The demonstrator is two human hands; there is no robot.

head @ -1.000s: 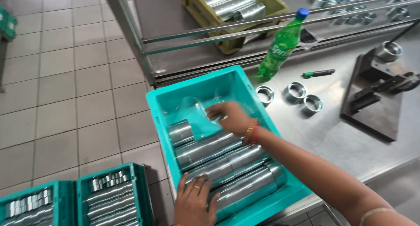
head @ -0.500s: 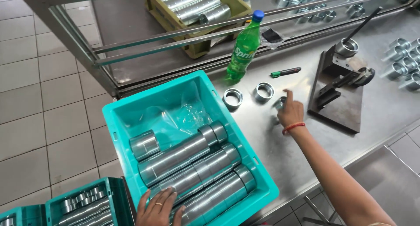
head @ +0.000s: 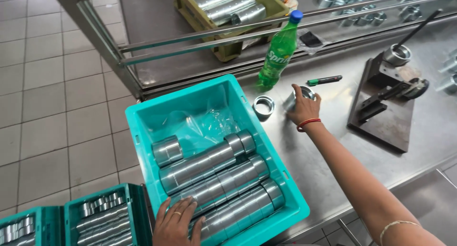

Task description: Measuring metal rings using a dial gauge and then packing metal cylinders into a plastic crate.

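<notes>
Teal crates (head: 76,222) packed with metal sleeves sit low at the far left, over a grey tiled floor (head: 47,93). Next to them, a larger teal bin (head: 143,127) rests on the edge of a steel table (head: 428,131), its near half filled with rows of shiny sleeves (head: 214,179) lying on their sides, one short sleeve (head: 167,150) lying apart at the bin's left wall, and clear plastic film (head: 209,124) crumpled in the far half. The left hand (head: 177,223), a ring on one finger, lies spread and flat on the bin's near rim, fingertips touching the nearest sleeves and gripping nothing. Just right of the bin, a lone ring (head: 263,106) stands on the table. Beside it, the right hand (head: 304,109), a red band at the wrist, curls its fingers around a second ring (head: 301,94), which rests on the table. A green bottle (head: 280,50) with a blue cap stands upright behind the rings, with a green marker (head: 324,80) lying near it. Farther right, a dark hand press (head: 388,96) sits on the table. Behind the rail, a yellow crate (head: 228,12) holds more sleeves.
</notes>
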